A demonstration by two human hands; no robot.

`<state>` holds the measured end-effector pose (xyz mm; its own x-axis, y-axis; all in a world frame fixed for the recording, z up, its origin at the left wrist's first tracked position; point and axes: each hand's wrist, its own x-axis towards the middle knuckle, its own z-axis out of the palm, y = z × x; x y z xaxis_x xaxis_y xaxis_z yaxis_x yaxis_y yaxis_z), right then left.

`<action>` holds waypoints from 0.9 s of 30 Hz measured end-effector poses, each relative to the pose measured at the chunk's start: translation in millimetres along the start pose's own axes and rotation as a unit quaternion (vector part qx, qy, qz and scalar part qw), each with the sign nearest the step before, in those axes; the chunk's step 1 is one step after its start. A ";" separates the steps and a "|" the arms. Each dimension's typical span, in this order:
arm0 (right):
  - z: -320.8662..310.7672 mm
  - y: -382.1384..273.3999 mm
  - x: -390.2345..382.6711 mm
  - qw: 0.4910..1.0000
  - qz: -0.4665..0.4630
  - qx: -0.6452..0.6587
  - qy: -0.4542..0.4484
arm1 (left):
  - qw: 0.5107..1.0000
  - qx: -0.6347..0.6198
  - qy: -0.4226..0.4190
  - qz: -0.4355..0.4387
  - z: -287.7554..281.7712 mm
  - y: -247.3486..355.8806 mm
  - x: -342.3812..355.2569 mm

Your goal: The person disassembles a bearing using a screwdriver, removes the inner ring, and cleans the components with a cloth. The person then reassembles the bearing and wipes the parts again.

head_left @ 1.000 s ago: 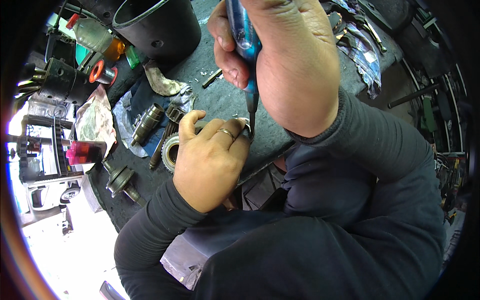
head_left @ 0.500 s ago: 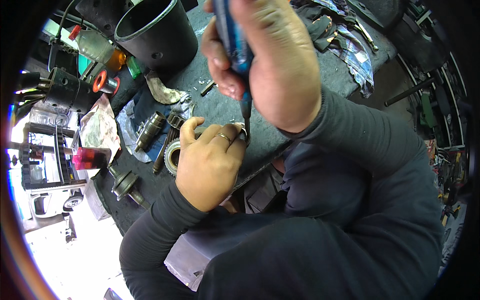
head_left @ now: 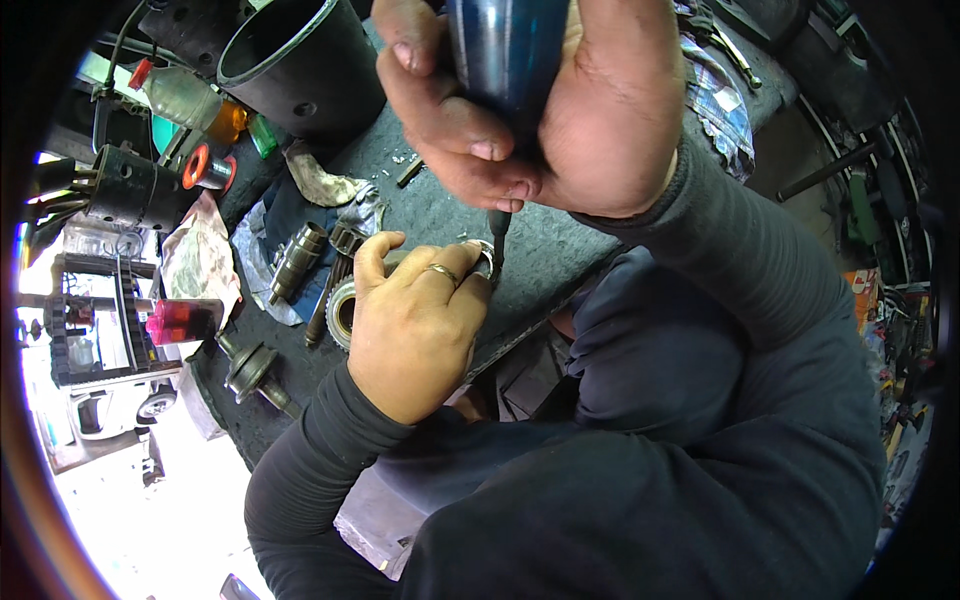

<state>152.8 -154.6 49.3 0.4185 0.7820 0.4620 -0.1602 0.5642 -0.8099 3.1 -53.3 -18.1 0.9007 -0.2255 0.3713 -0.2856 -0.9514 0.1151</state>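
Gripped in my right hand [head_left: 600, 120] is a tool with a translucent blue handle [head_left: 505, 55] and a dark shank [head_left: 502, 230], held almost upright. The shank’s lower end meets a small metal ring [head_left: 488, 258] on the dark bench top [head_left: 545, 262]. My left hand [head_left: 415, 320] is closed over that ring, its fingertips beside the shank; what else lies under the palm is hidden. A toothed metal ring [head_left: 342, 312] shows at its left. Nearby are a splined shaft [head_left: 345, 240], a stepped metal cylinder [head_left: 295, 262] and a flanged shaft [head_left: 250, 368].
A black bucket [head_left: 300, 90] stands behind, beside a plastic bottle [head_left: 190, 105], a red spool [head_left: 208, 168] and a red container [head_left: 185, 322]. A pale rag [head_left: 195, 255] lies on the left, a plaid cloth [head_left: 720, 105] at back right. My legs [head_left: 650, 350] are below the bench edge.
My right hand has shifted on the blue handle, its curled fingers now turned more into view and the hand appearing larger. My left hand stays nearly still on the ring.
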 end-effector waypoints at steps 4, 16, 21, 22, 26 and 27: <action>1.0 3.7 2.0 1.000 0.002 -0.002 -0.009 | 1.000 0.005 -0.007 -0.006 -0.5 -0.7 -1.7; 2.8 6.1 3.3 1.000 0.003 -0.010 -0.024 | 1.000 0.004 -0.011 -0.007 -1.1 -0.2 1.5; 5.6 12.1 4.4 0.999 0.008 0.001 -0.036 | 1.000 -0.010 -0.011 -0.020 -1.9 -0.5 1.3; 7.1 5.7 4.0 0.998 0.020 0.031 -0.041 | 1.000 -0.010 -0.011 -0.023 -3.3 0.1 1.4; 8.6 -1.7 2.2 0.997 0.033 0.060 -0.043 | 1.000 -0.015 -0.016 -0.022 -4.7 0.6 2.1; 7.6 1.6 1.7 0.998 0.027 0.045 -0.041 | 1.000 -0.016 -0.014 -0.019 -3.9 0.2 2.0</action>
<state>146.5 -150.4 51.5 0.3332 0.8285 0.4501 -0.2616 0.5399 -0.8001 3.5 -53.1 -13.8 0.9199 -0.1951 0.3402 -0.2604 -0.9525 0.1580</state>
